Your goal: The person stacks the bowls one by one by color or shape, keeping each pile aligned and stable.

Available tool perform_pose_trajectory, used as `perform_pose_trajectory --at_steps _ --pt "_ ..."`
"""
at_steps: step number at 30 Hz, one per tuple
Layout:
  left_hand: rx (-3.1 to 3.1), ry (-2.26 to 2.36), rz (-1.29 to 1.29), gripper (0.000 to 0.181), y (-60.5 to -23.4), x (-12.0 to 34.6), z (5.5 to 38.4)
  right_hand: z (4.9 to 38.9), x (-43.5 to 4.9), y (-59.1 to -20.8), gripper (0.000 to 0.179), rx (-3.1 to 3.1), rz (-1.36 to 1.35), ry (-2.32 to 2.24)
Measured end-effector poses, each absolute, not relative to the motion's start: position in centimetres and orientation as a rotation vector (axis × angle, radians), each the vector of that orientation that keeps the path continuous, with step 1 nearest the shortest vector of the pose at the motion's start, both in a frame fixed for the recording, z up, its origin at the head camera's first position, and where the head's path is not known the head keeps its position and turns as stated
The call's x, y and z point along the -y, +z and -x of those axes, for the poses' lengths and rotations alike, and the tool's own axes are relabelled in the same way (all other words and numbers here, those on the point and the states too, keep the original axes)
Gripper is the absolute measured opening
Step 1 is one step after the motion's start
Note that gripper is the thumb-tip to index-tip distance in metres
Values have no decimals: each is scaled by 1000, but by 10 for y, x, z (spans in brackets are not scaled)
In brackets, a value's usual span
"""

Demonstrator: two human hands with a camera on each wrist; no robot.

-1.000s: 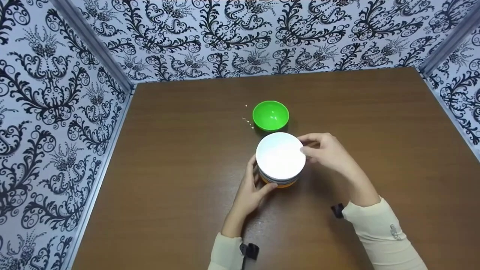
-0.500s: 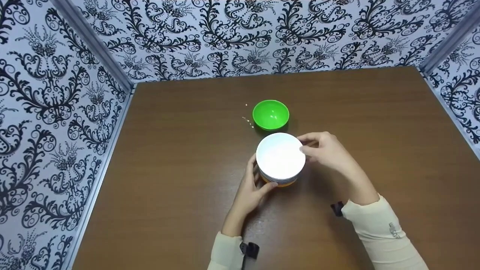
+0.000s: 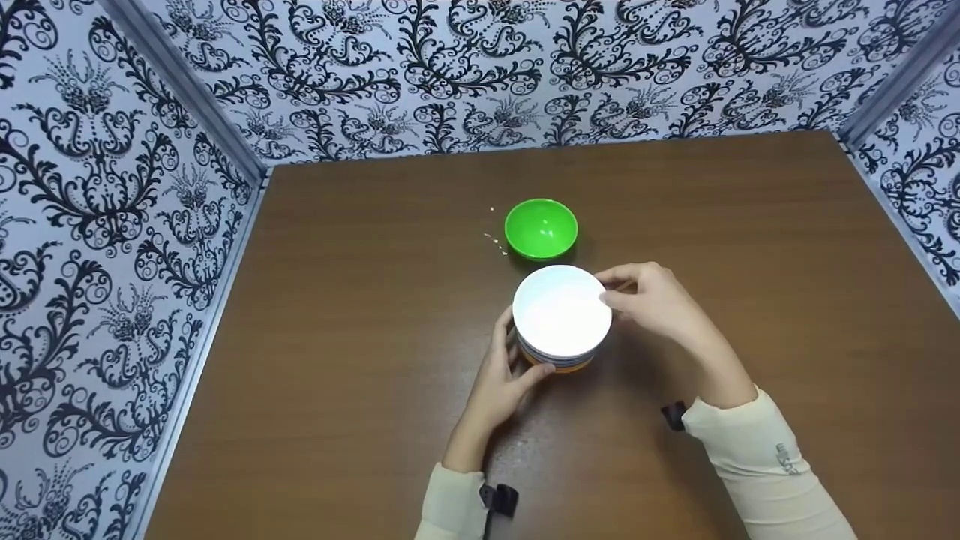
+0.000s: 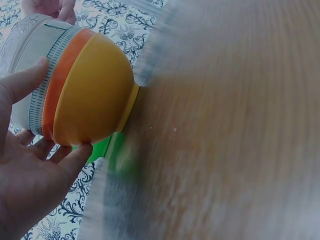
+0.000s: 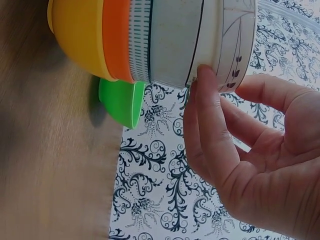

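Note:
A stack of nested bowls stands at mid-table. In the left wrist view a yellow bowl [image 4: 95, 92] forms its base, with an orange bowl [image 4: 65, 80] inside that and several white patterned bowls above. The top white bowl [image 3: 562, 311] faces up in the head view. My left hand [image 3: 501, 390] grips the stack from the left, thumb at the near side and fingers round the far side. My right hand [image 3: 651, 301] pinches the top bowl's rim at its right, thumb over the edge and fingers against the outer wall. Its leaf-like pattern [image 5: 236, 65] shows in the right wrist view.
A small green bowl [image 3: 541, 229] stands just behind the stack. Tiny pale crumbs [image 3: 495, 241] lie on the brown wooden table [image 3: 360, 322] to its left. Patterned panels [image 3: 465, 75] border the table at the back and both sides.

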State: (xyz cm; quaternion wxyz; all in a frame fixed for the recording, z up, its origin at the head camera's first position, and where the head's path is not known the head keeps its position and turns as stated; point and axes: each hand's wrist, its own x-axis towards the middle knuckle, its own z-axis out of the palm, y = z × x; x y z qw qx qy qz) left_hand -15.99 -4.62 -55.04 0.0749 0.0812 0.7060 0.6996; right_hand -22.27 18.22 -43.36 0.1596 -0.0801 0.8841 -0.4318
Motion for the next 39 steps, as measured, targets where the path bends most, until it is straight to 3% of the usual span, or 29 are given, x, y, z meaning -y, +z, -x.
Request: perform_pose_trajectory --at_steps 39 --pt "-2109 2106 -207 95 -550 45 161 222 -189 -438 42 -2398 204 -1367"
